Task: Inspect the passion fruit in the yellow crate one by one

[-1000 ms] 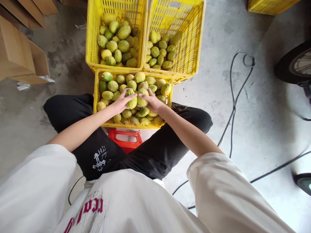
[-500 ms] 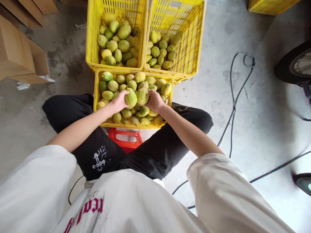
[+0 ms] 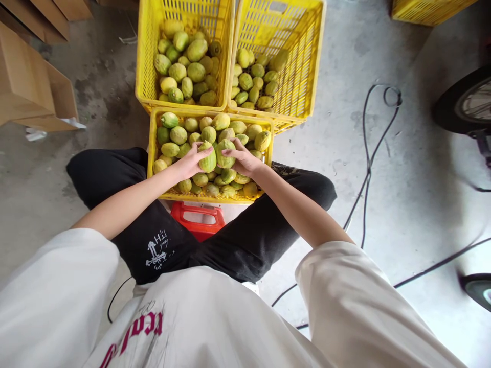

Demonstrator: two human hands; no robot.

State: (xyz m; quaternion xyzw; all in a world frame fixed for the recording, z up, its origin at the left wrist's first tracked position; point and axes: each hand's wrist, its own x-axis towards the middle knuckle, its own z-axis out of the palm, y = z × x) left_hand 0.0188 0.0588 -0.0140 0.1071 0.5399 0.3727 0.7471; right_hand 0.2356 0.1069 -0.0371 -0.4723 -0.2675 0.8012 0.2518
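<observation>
Low between my knees stands a yellow plastic crate (image 3: 268, 191) filled with oval, lemon-like yellow-green fruit (image 3: 178, 135). My left hand (image 3: 190, 163) grips one greenish, faintly ridged fruit (image 3: 208, 158), its thumb over the top. Close beside it, my right hand (image 3: 245, 161) holds a rounder yellow-green fruit (image 3: 224, 153), with the thumb laid across its side. Both hands are over the middle of the crate, and the undersides of the two held fruits are hidden.
Behind the front crate stand a left yellow crate (image 3: 143, 76) and a right yellow crate (image 3: 316, 66), both holding similar fruit. A red plastic stool (image 3: 201, 230) shows below. Cardboard boxes (image 3: 26, 76) are at left; a black cable (image 3: 370, 163) and a wheel (image 3: 466, 102) at right.
My fingers have shifted on both fruits. The right thumb now lies across the front of its fruit, and the left fruit is turned more upright. The crates have not moved.
</observation>
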